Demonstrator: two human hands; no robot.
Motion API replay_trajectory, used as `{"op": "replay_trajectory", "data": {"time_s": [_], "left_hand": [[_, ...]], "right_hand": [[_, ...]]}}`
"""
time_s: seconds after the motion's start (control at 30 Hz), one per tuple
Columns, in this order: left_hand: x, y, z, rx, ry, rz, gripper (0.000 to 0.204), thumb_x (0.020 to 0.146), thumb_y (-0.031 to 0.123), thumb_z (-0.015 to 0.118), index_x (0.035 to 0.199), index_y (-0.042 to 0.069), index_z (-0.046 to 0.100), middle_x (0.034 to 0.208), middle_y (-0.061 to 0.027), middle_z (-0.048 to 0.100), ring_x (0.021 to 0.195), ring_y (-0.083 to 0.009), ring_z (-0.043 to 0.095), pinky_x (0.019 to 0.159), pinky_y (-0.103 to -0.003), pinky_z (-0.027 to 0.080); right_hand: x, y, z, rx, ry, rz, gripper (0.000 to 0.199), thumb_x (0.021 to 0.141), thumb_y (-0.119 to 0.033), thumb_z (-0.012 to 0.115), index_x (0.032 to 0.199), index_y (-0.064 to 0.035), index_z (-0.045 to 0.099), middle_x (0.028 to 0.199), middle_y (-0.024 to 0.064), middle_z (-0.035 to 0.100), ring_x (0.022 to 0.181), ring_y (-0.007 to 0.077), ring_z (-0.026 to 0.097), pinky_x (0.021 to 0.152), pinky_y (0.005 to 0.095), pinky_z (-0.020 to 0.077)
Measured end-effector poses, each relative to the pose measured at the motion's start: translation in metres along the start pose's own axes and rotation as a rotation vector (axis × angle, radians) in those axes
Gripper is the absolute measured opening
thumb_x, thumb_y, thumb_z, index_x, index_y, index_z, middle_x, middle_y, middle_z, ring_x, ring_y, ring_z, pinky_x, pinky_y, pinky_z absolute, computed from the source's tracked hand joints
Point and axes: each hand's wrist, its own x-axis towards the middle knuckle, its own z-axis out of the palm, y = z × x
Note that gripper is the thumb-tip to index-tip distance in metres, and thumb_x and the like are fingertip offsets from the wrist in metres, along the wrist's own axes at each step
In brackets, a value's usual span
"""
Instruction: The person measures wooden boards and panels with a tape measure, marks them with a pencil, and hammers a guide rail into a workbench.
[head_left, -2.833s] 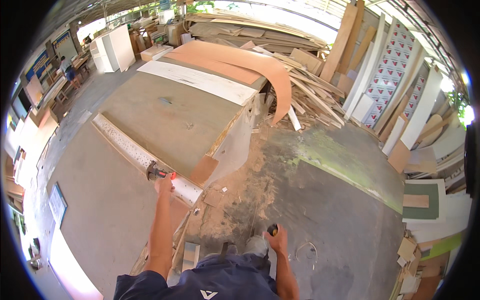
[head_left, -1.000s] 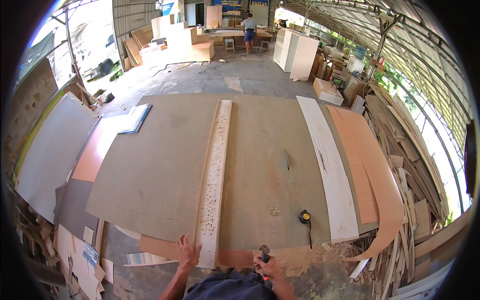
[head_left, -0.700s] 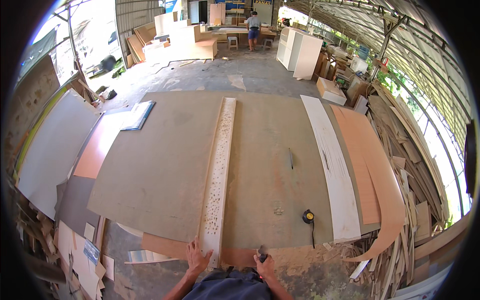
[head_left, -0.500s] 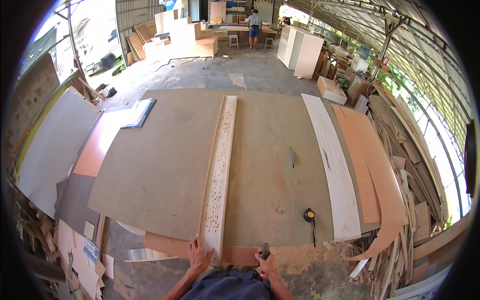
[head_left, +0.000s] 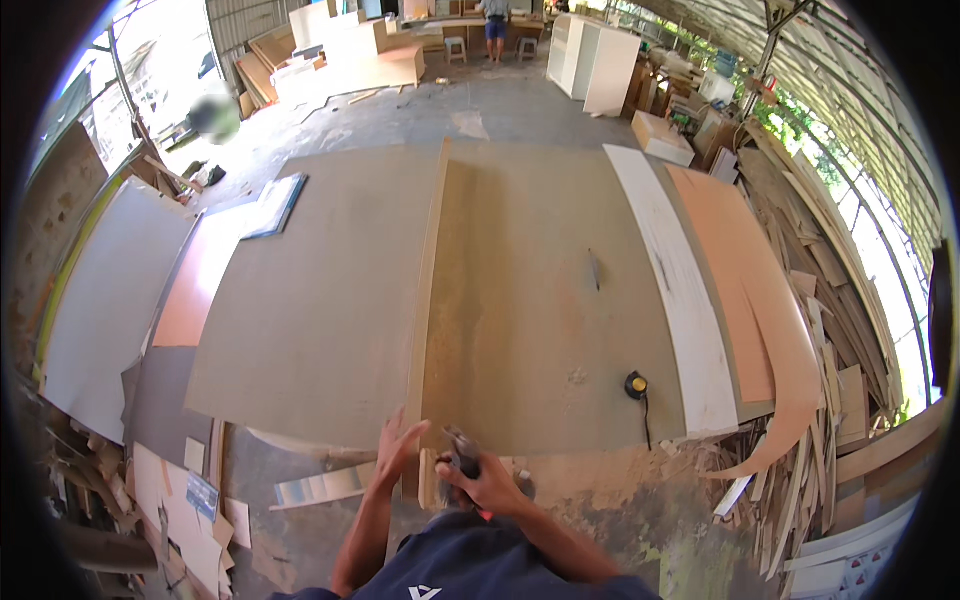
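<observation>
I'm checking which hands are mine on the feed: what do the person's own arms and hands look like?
The left hand and right hand are bare, with no gloves. Both forearms are uncovered, with no watch, band or cable showing. The person wears a dark navy top with a white angular mark at the front.
</observation>
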Motion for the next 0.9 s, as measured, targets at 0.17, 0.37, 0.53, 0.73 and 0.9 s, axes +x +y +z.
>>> {"op": "replay_trajectory", "data": {"time_s": [0.17,0.37,0.53,0.73,0.9], "left_hand": [[0.013,-0.001,-0.016,-0.257,-0.207,-0.342,0.041,0.073,0.013,0.067,0.110,-0.005,0.059,0.095,-0.0113,0.065,0.081,-0.0198,0.059,0.073,-0.034,0.049],[0.011,0.005,-0.010,-0.249,-0.208,-0.292,0.039,0.072,0.009,0.063,0.108,-0.003,0.061,0.092,-0.0093,0.065,0.081,-0.0165,0.058,0.073,-0.032,0.049],[0.019,-0.035,-0.004,-0.388,-0.234,-0.262,0.039,0.072,0.005,0.061,0.111,-0.003,0.060,0.093,-0.0058,0.065,0.083,-0.0144,0.058,0.076,-0.030,0.048],[0.017,-0.038,-0.001,-0.548,-0.260,-0.238,0.048,0.072,0.005,0.063,0.119,-0.003,0.056,0.098,-0.0091,0.066,0.090,-0.0169,0.059,0.083,-0.031,0.048],[0.020,-0.042,-0.015,-0.381,-0.270,-0.202,0.054,0.072,0.004,0.063,0.124,-0.002,0.052,0.107,-0.0097,0.065,0.097,-0.0188,0.058,0.091,-0.033,0.046]], "right_hand": [[0.039,0.043,0.004,0.309,0.113,-0.082,0.023,0.090,-0.020,0.062,0.104,-0.0017,0.058,0.073,0.0018,0.055,0.057,0.0092,0.052,0.051,0.0241,0.0416],[0.086,0.095,-0.021,0.615,0.379,0.061,0.017,0.088,-0.021,0.061,0.090,-0.0040,0.056,0.070,0.0045,0.057,0.055,0.0134,0.056,0.048,0.0275,0.0463],[0.129,0.090,-0.026,0.427,0.447,0.090,0.021,0.091,-0.025,0.061,0.086,-0.0062,0.054,0.067,0.0069,0.060,0.048,0.0157,0.056,0.037,0.0302,0.0444],[0.197,0.089,-0.001,0.487,0.955,-0.073,0.019,0.091,-0.024,0.059,0.083,-0.0075,0.054,0.067,0.0065,0.059,0.044,0.0151,0.052,0.036,0.0296,0.0397],[0.212,0.090,0.008,0.222,0.565,-0.089,0.018,0.087,-0.024,0.062,0.077,-0.0099,0.055,0.067,0.0052,0.058,0.044,0.0130,0.050,0.036,0.0271,0.0357]]}}
